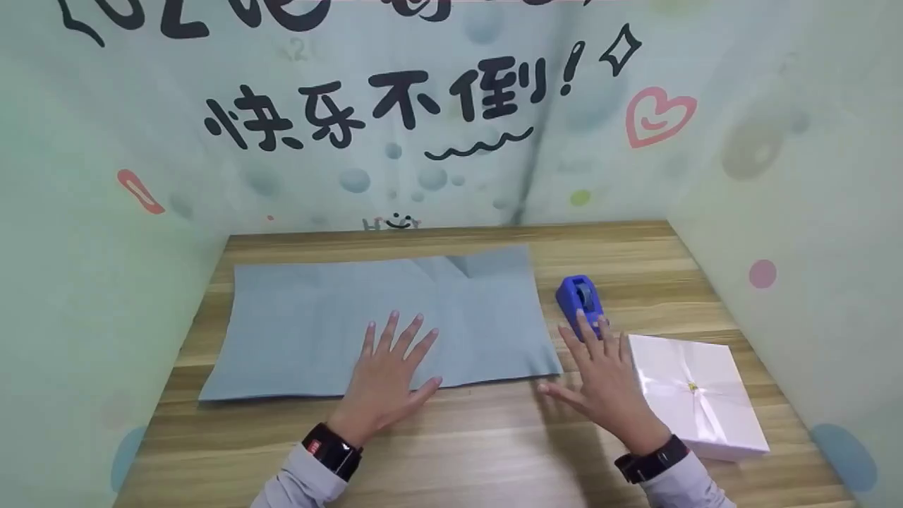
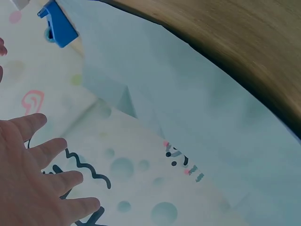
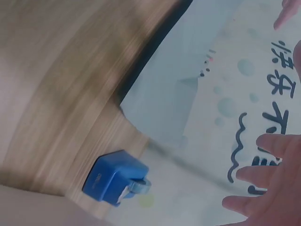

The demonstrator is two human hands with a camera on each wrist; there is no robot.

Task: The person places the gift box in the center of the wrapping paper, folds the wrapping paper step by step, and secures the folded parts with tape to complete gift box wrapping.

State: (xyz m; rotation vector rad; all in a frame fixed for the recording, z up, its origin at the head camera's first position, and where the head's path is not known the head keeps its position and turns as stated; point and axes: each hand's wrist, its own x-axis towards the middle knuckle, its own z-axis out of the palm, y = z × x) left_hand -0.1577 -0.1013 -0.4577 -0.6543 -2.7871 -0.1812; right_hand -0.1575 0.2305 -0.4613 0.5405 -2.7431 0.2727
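Observation:
A large sheet of blue-grey paper (image 1: 303, 324) lies flat on the wooden table, with a crease near its back edge. My left hand (image 1: 384, 384) is over the sheet's front edge, fingers straight and spread, holding nothing. To the right of the sheet my right hand (image 1: 607, 395) is spread too, its fingertips overlapping the front of a blue tape dispenser (image 1: 575, 293) in the head view. A pale pink gift box (image 1: 670, 409) with a ribbon bow stands just right of that hand. In the right wrist view the tape dispenser (image 3: 113, 176) sits apart from the fingers.
The wooden table (image 1: 480, 451) meets a printed back wall (image 1: 296, 183) with dark lettering and a pink heart. Pale side walls (image 1: 811, 212) close it in on the left and right.

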